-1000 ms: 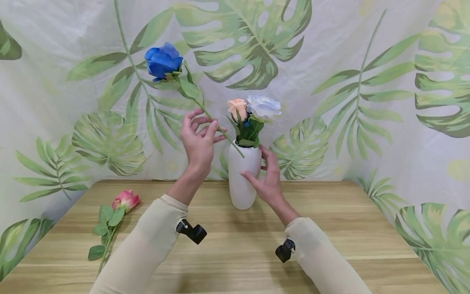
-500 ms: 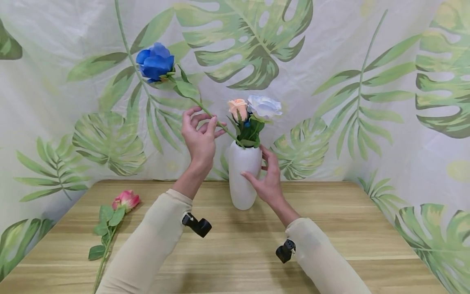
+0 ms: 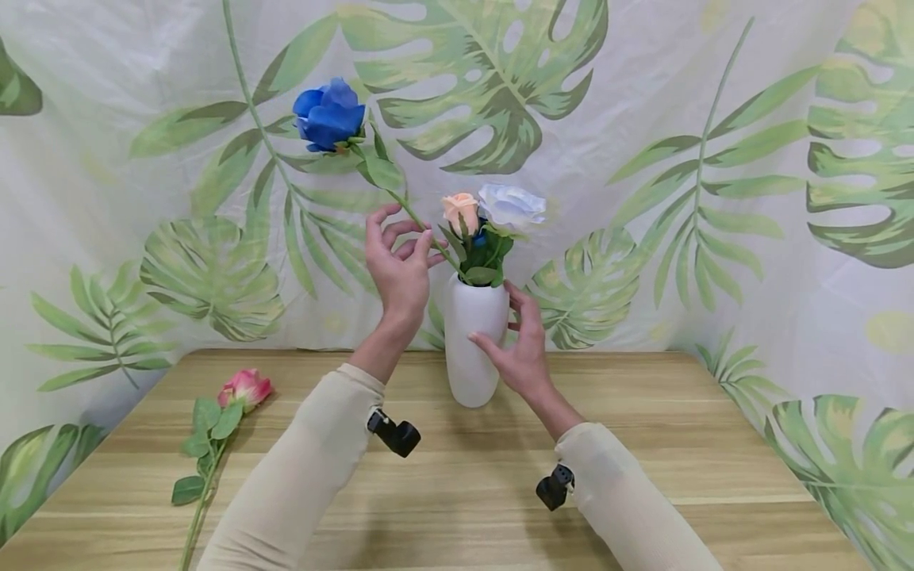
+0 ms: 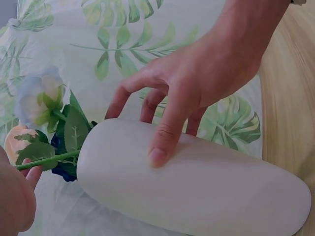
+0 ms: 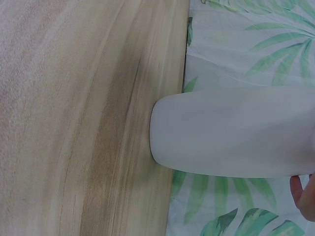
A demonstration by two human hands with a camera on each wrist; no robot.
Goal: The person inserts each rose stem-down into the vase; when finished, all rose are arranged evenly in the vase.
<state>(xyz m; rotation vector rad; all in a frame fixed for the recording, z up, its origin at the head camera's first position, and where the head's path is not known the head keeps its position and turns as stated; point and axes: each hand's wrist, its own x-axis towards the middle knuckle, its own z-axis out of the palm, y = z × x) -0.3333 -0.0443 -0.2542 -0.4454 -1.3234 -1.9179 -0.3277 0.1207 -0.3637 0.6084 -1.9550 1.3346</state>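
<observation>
A white vase [image 3: 474,341] stands upright near the table's back edge, with a peach rose [image 3: 461,214] and a pale blue-white rose [image 3: 511,206] in its mouth. My right hand [image 3: 524,345] grips the vase's right side, thumb across the front, as the left wrist view also shows. My left hand [image 3: 400,266] pinches the stem of a blue rose [image 3: 330,115], its bloom leaning up and left. The lower end of that stem is at the vase's rim, among the leaves. More blue petals show low between the other flowers.
A pink rose [image 3: 245,389] with green leaves lies on the wooden table [image 3: 643,444] at the left. Behind the table hangs a leaf-patterned cloth [image 3: 571,174]. Small black cameras [image 3: 395,433] are strapped at both wrists.
The blue rose's stem end has risen from in front of the vase to its mouth. The bloom swung left, then back right, and my left hand moved right. My right hand stayed put.
</observation>
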